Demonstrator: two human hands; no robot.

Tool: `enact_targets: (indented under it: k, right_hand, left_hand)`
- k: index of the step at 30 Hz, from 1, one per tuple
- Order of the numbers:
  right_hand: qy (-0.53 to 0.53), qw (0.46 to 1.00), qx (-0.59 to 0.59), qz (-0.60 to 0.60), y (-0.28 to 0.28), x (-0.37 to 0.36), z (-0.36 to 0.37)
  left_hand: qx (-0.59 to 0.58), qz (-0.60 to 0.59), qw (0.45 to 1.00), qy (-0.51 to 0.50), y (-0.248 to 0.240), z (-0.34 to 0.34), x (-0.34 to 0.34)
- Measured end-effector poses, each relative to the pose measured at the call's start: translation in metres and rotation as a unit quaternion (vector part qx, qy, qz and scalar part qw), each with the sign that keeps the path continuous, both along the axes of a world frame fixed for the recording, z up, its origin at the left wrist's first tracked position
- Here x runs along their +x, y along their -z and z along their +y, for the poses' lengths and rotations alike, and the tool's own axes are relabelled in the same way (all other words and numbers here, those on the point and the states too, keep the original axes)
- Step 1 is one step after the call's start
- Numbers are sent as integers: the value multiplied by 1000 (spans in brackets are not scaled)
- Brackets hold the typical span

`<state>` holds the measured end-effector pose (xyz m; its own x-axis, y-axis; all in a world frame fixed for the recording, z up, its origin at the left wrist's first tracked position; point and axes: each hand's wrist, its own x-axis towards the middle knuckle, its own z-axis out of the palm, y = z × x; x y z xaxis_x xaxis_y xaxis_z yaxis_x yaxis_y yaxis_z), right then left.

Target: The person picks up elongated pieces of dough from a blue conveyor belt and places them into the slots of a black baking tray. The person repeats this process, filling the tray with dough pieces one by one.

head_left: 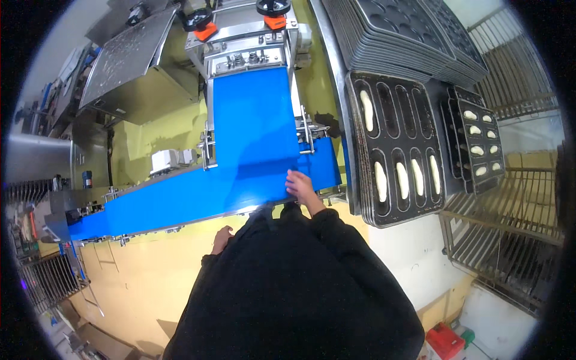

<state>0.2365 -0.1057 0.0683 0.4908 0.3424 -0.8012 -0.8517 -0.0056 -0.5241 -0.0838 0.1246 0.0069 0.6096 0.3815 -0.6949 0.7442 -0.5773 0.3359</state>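
Note:
My right hand (pixel 300 187) is over the near edge of a wide blue conveyor belt (pixel 174 198), its fingers loosely bent and apart with nothing between them. My left hand (pixel 222 240) hangs lower, beside my body and just off the belt's front edge; its fingers are partly visible, loose, with nothing seen in them. A second blue belt (pixel 255 114) comes down from a metal machine and meets the wide one. To my right lies a black baking pan (pixel 397 146) with oblong moulds. One long dough piece (pixel 366 111) is in its far row, and several dough pieces (pixel 381 182) fill the near row.
Stacked dark pans (pixel 402 36) rise behind the baking pan. Another tray (pixel 483 144) with small dough pieces stands at the far right, near metal racks (pixel 510 210). A steel cabinet (pixel 129 66) is at the far left. A red container (pixel 444 341) sits at lower right.

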Motion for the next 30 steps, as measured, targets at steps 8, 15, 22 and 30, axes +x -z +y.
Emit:
enact_targets:
  k: [8,15,22,30]
  right_hand:
    - [284,936,159,135,19,55,71]
    - [299,930,161,138,30,66,85]
    - [331,930,66,147,34,65,91]
    - [214,972,-96,15,29,45,79]
  left_hand:
    - [10,8,989,-144,-17,-21,-43]
    - [15,58,869,-491,-40,-37,-59]
    - [4,2,905,-425,-54,-33,-42]
    - [-340,-144,804,-466,-135,14,88]
